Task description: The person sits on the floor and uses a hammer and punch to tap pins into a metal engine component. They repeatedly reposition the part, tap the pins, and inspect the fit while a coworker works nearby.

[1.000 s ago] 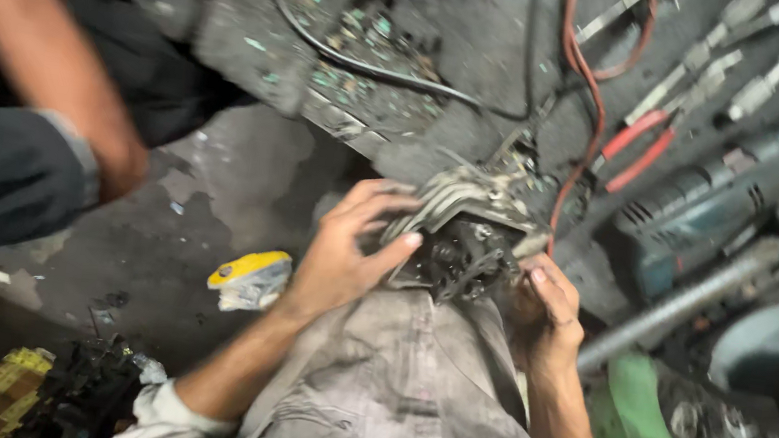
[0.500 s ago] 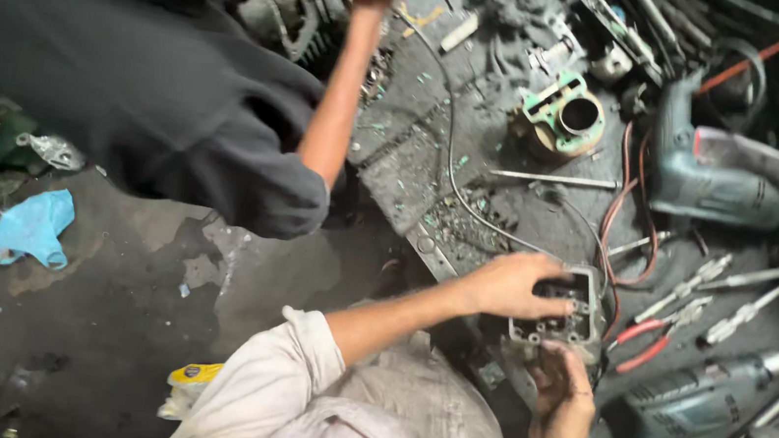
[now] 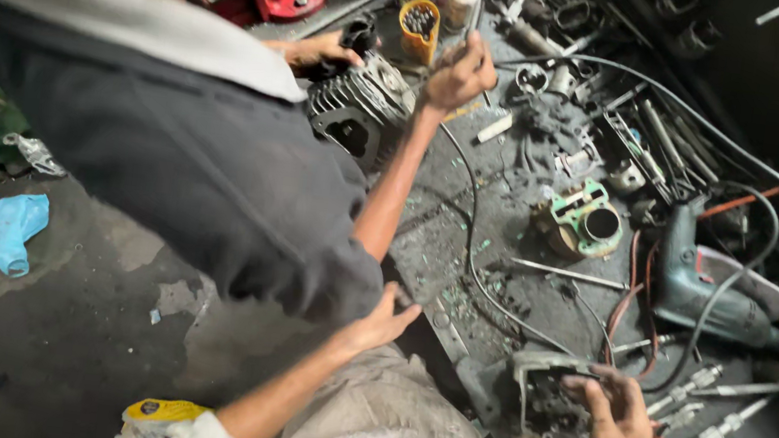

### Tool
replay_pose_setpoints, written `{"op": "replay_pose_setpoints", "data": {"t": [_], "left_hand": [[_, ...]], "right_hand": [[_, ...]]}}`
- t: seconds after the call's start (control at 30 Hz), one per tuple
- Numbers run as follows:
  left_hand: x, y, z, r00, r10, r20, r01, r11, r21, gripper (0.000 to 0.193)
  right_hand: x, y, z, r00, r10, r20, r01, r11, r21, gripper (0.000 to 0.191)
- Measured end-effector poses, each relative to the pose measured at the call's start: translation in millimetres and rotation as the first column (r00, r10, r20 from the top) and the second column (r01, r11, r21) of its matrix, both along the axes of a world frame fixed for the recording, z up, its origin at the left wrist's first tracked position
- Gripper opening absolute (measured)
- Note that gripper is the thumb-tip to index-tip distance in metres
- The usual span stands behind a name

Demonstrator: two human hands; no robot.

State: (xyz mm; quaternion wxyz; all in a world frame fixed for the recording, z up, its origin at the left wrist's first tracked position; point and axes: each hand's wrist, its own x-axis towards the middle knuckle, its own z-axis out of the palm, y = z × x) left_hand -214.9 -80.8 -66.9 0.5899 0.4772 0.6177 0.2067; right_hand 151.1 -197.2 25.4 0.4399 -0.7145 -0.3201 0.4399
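Grey, greasy metal part [image 3: 540, 401] sits at the workbench [image 3: 464, 258] edge, and the right hand [image 3: 616, 430] closes its fingers over the top of it. The left hand [image 3: 382, 322] lies open, empty, against a co-worker's dark sleeve [image 3: 305, 258] just beside the bench.

Dull, greasy cast-metal engine part [image 3: 547, 407] under the right hand [image 3: 618, 437]; matt, grimy metal workbench [image 3: 464, 258]; green gasket on metal cylinder block [image 3: 580, 218]; glossy teal plastic drill [image 3: 697, 292].

One head-worn view looks steeply down from close above the cluttered counter [image 3: 464, 258]; it faces forward over the wearer's lap; a co-worker's back [image 3: 152, 140] fills the upper left.
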Motion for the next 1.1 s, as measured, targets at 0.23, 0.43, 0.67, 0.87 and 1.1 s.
{"op": "replay_pose_setpoints", "data": {"t": [0.23, 0.43, 0.67, 0.87, 1.1], "left_hand": [[-24, 61, 43, 0.917, 0.356, 0.178, -0.308, 0.918, -0.252, 0.045], [20, 304, 146, 0.791, 0.356, 0.497, -0.347, 0.931, -0.113, 0.053], [5, 316, 154, 0.784, 0.388, 0.485, -0.365, 0.919, -0.145, 0.062], [-5, 189, 96, 0.894, 0.303, 0.331, -0.265, 0.951, -0.157, 0.070], [6, 103, 23, 0.968, 0.106, 0.228, -0.049, 0.968, -0.245, 0.080]], "right_hand": [[-110, 186, 79, 0.937, 0.324, 0.132, -0.340, 0.931, 0.130, 0.021], [-203, 310, 176, 0.832, 0.528, 0.168, -0.553, 0.772, 0.312, 0.015], [-378, 534, 202, 0.165, 0.512, 0.843, -0.986, 0.102, 0.131, 0.016], [-458, 619, 153, -0.380, 0.485, 0.787, -0.873, 0.091, -0.478, 0.031], [-482, 625, 148, -0.534, 0.499, 0.683, -0.761, 0.069, -0.646, 0.033]]}}
